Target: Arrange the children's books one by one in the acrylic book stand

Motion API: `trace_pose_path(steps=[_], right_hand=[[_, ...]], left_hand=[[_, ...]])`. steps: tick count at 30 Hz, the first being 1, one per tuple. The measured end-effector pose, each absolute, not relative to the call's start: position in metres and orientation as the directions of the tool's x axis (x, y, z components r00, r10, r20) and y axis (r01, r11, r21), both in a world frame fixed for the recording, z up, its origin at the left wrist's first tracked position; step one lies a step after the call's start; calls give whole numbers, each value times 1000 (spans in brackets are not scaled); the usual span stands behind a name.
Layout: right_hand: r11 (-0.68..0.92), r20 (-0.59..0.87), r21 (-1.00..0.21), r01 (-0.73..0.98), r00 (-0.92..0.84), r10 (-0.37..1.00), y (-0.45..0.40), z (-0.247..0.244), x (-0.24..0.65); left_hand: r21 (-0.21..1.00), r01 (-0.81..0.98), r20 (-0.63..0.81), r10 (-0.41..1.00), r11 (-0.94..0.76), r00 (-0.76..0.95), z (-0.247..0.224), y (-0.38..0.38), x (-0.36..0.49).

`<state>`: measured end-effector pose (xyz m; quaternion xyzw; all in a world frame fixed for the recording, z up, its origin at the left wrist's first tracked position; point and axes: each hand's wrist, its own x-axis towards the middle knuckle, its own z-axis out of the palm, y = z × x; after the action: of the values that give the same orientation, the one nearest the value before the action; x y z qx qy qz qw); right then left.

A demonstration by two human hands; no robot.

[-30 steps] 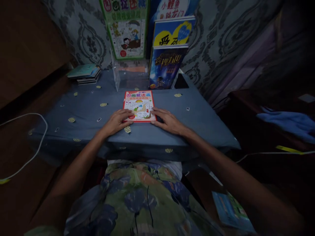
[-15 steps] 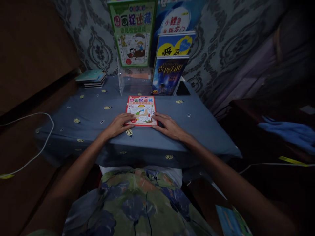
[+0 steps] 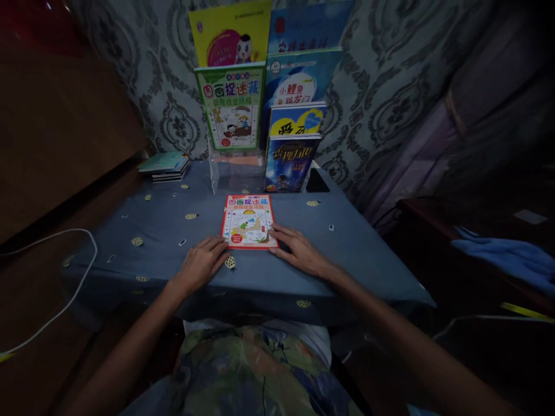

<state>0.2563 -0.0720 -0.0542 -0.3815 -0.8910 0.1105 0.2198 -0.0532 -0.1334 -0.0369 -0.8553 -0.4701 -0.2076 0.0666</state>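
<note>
A book with a red border lies flat on the blue tablecloth, its cover facing up. At its lower left corner rests my left hand, fingers extended, the tips at the book's edge. My right hand lies at the lower right edge, its fingertips on the border and its thumb below them. Both hands are spread rather than wrapped round anything. Behind the book, a clear stand carries a green-bordered book. To its right stands a dark blue book in front of other upright books.
A small stack of books sits at the table's back left. A black flat object lies behind the dark blue book. White cables run at both sides, and a blue cloth is at the right.
The view has tilted up, showing more of the upright books. My left hand has slid left off the cover to the book's corner; my right hand stays at the right edge.
</note>
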Motion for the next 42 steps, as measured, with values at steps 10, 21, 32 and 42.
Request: trace_pose_path(steps=[10, 21, 32, 42], right_hand=[[704, 351, -272, 657, -613, 708, -85, -47, 247], [772, 296, -246, 587, -713, 636, -116, -53, 224], [759, 291, -275, 590, -701, 651, -116, -50, 224], [773, 313, -265, 576, -707, 634, -113, -53, 226]], left_hand=[[68, 798, 446, 733, -599, 513, -46, -143, -37], [69, 782, 387, 739, -619, 551, -41, -143, -19], [154, 765, 353, 758, -626, 549, -38, -140, -22], [139, 767, 384, 748, -627, 542, -40, -142, -21]])
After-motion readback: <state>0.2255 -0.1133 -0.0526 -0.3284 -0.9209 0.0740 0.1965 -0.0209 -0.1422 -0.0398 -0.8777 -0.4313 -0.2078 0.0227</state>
